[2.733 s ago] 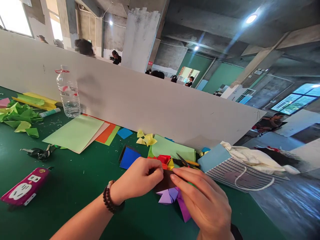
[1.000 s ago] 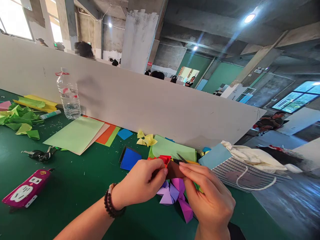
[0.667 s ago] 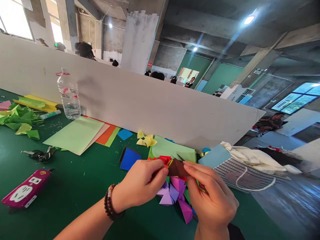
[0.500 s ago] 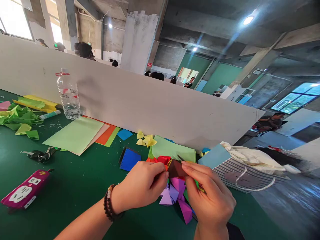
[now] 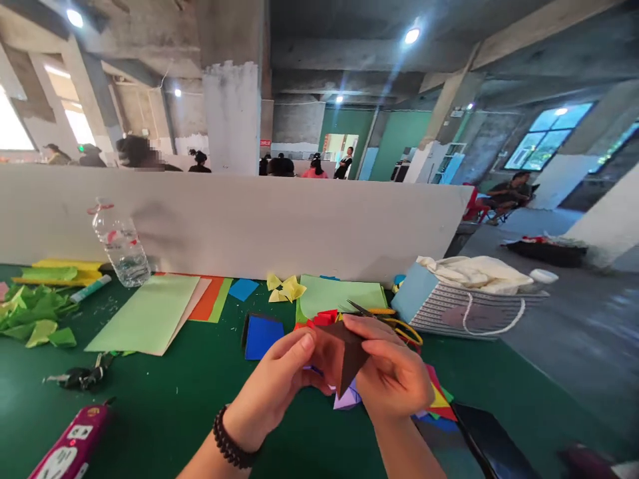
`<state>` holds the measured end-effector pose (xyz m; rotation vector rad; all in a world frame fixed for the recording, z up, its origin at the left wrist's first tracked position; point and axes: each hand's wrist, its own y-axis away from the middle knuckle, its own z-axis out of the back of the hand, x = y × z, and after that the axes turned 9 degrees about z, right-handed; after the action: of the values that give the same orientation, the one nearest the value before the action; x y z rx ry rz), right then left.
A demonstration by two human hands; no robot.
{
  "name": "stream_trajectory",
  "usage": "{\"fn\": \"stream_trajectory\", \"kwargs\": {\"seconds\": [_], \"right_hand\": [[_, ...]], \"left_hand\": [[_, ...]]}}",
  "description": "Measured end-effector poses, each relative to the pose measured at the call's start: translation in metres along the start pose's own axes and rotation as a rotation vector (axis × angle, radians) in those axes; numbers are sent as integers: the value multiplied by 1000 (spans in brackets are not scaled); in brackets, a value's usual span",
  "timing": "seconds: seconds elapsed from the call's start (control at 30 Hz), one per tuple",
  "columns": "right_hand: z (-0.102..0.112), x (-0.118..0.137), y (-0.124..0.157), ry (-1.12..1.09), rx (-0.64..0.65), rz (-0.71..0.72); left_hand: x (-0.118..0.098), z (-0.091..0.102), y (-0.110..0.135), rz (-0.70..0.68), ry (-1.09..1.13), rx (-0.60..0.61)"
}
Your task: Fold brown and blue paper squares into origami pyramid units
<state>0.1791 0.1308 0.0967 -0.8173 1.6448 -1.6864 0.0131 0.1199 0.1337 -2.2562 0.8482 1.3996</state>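
A brown folded paper piece (image 5: 352,359) is held up between both hands over the green table, one pointed corner hanging downward. My left hand (image 5: 279,376), with a dark bead bracelet at the wrist, is closed on its left edge. Thumb and fingers of my right hand (image 5: 397,372) pinch its right side. Purple folded paper (image 5: 348,398) and red folded paper (image 5: 327,318) lie below and behind the brown piece, partly hidden by it and my hands. Just behind my right hand are scissors with yellow handles (image 5: 412,330); their dark blade tip points left.
Paper sheets (image 5: 144,313), a blue folded piece (image 5: 264,336) and yellow scraps (image 5: 287,289) lie beyond. Leftward are a bottle (image 5: 122,249), green scraps (image 5: 37,313), keys (image 5: 82,374) and a purple power strip (image 5: 74,442). A paper bag (image 5: 464,306) and a dark phone-like slab (image 5: 492,439) are at right.
The view has levelled out. The brown paper has turned, showing more of its faces and a downward point. My left hand has opened its grip wider around the left edge.
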Motion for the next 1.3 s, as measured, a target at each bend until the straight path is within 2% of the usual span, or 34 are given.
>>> {"fn": "stream_trajectory", "kwargs": {"seconds": [0.1,0.23,0.33,0.43,0.5,0.57,0.73,0.83,1.07,1.2,1.3], "right_hand": [[-8,5,-3,-135,-48,31],[-13,7,-13,-225,25,46],[-7,5,-21,-251,178,18],[7,5,-30,-322,425,-116],[17,5,-34,-389,496,-215],[23,6,-38,-440,524,-276],[25,5,-40,-461,542,-306],[23,5,-40,-449,528,-340],[22,8,-41,-485,557,-382],[22,7,-41,-469,552,-320],[24,5,-40,-389,534,-280]], "left_hand": [[0,-6,2,72,177,-3],[-5,-8,7,100,236,-132],[-7,-6,8,34,196,-204],[-6,-3,8,-12,106,-278],[-4,-4,6,-18,77,-349],[-1,-7,5,-16,80,-367],[2,-16,0,28,128,-201],[1,-18,-2,47,209,-190],[5,-12,-4,-23,134,-303],[12,-7,-3,-54,135,-439],[14,-6,-1,-89,138,-486]]}}
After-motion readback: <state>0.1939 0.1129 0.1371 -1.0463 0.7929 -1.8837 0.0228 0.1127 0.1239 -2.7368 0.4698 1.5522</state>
